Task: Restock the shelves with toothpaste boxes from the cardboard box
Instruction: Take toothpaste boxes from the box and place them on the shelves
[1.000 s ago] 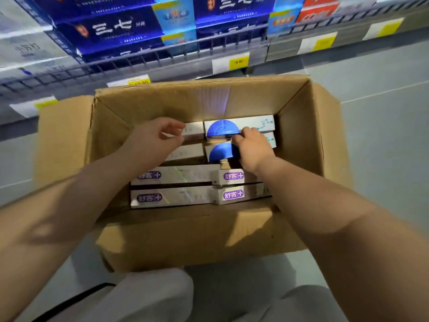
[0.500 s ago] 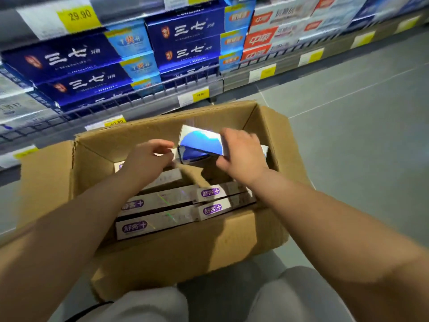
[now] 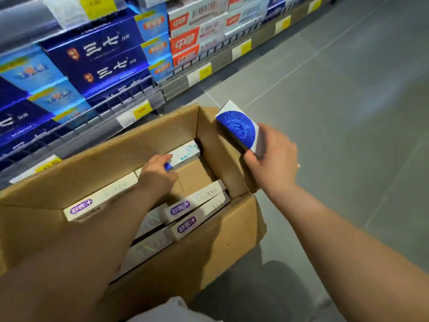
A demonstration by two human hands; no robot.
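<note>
Shelves (image 3: pixel 130 96) behind and left of the cardboard box (image 3: pixel 197 252) carry dark blue cartons (image 3: pixel 102 56) lettered "三七"; further right, red-and-white cartons (image 3: pixel 185 43) read "中华". The yellow price tags (image 3: pixel 141 110) along the shelf edge are too blurred to read. Inside the cardboard box, white packs with purple "舒客+" ovals (image 3: pixel 183 206) lie flat, long axes along its length. The left hand (image 3: pixel 157 175) reaches into the far row, fingers curled onto the blue-marked end of a teal-dotted box (image 3: pixel 185 152). A bare strip of the box floor shows just right of this hand. Outside the right wall, the right hand (image 3: pixel 274 163) grips a blue-disc box (image 3: pixel 239 129), long axis tilted, free end pointing up toward the shelves. Grey tiled floor (image 3: pixel 348 112) extends to the right.
</note>
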